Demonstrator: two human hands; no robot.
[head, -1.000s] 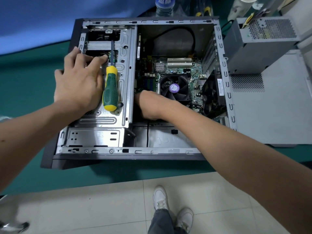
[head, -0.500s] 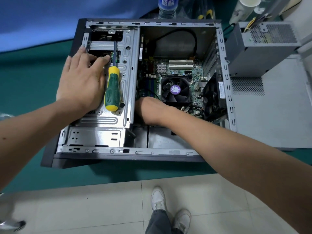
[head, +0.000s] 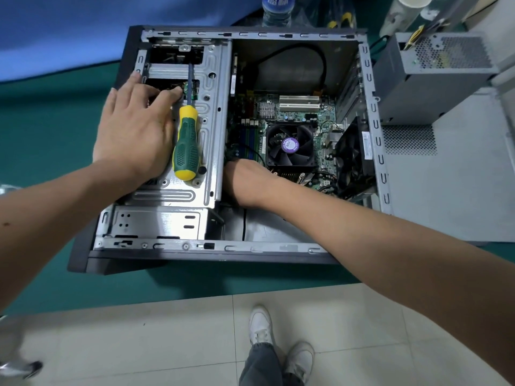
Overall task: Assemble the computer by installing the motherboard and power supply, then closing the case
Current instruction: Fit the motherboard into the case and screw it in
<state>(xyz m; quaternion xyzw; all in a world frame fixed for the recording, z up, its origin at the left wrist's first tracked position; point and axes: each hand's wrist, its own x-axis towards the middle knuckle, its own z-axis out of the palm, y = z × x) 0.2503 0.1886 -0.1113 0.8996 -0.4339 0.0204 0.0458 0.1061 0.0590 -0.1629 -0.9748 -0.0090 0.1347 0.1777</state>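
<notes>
Left hand (head: 133, 135) flat, fingers straight, pressing on silver steel drive cage (head: 167, 196) of open black tower case (head: 83, 263); fingertips beside shaft of green-and-yellow-handled screwdriver (head: 186, 143), which lies loose on cage. Right hand (head: 245, 182) reaching down into case just right of cage, fingers hidden below cage edge, so cannot tell if gripping anything. Green motherboard with black CPU fan (head: 289, 146) already lying in case floor, right of cage. Grey metal power supply box (head: 434, 79) outside case, right of it, resting on detached grey side panel (head: 446, 190). Step in hand, likely: seating or cabling motherboard near its left edge. Next probably needs screwdriver picked up, board screwed down, then supply lifted in. Case on dark green mat (head: 195, 285) at table edge; pale floor tiles (head: 139, 344) and white shoes (head: 260, 324) below; water bottle (head: 277, 9) behind case.
</notes>
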